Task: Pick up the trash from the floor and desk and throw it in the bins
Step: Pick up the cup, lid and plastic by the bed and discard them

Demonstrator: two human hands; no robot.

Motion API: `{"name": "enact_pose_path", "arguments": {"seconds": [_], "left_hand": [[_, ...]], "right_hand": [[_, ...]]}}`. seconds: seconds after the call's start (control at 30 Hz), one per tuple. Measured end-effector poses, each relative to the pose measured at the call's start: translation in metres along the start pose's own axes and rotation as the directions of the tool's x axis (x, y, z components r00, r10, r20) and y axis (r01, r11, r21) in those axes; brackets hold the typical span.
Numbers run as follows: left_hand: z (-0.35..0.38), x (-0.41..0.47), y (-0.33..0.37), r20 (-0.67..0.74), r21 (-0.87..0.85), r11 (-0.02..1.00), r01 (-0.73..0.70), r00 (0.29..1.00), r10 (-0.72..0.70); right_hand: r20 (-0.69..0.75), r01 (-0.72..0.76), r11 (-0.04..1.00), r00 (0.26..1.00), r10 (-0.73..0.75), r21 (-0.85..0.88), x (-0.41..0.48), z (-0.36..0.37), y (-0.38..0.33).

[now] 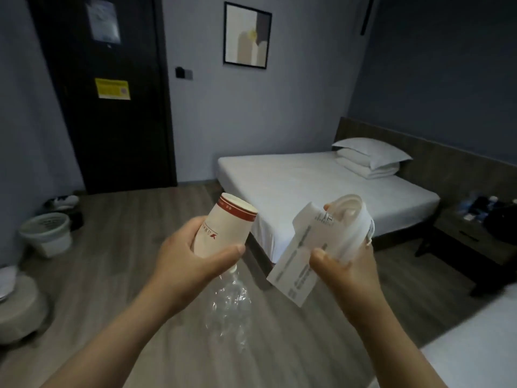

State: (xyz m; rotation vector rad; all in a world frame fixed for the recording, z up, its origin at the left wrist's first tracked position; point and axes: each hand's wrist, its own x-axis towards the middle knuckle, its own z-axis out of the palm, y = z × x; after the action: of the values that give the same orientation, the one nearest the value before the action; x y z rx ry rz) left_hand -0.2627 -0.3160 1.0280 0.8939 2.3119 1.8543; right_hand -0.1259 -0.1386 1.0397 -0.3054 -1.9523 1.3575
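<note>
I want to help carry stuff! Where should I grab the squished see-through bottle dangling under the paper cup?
Take the crumpled bottle around its lower body, coming up from below. Its neck end is tucked under the left hand, which also holds the paper cup, so only the hanging body is free. Its dents should give small hands something to grip.

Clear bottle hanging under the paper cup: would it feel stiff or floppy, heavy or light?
Probably light: the bottle looks empty and see-through, dangling below the left hand that also grips the cup. Likely crackly and yielding, since its walls look crumpled. Possibly slippery, being smooth plastic.
</note>
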Motion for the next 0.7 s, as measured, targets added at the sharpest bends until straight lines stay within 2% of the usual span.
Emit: {"name": "enact_pose_path", "arguments": {"seconds": [0.13,0.3,0.7], "left_hand": [[-0.066,0.049,-0.024,-0.07,0.038,0.999,0.008,0.998,-0.005],[-0.125,0.096,-0.061,-0.162,0.06,0.996,0.06,0.986,-0.05],[-0.191,0.235,-0.139,-0.302,0.114,0.986,0.122,0.95,-0.082]], "right_hand": [[0.081,-0.029,0.998,0.996,0.023,0.065,0.054,0.08,0.003],[0.151,-0.023,0.998,0.988,0.015,0.05,0.109,0.162,0.019],[0.276,0.038,0.985,0.957,-0.085,0.171,0.254,0.306,0.07]]}}
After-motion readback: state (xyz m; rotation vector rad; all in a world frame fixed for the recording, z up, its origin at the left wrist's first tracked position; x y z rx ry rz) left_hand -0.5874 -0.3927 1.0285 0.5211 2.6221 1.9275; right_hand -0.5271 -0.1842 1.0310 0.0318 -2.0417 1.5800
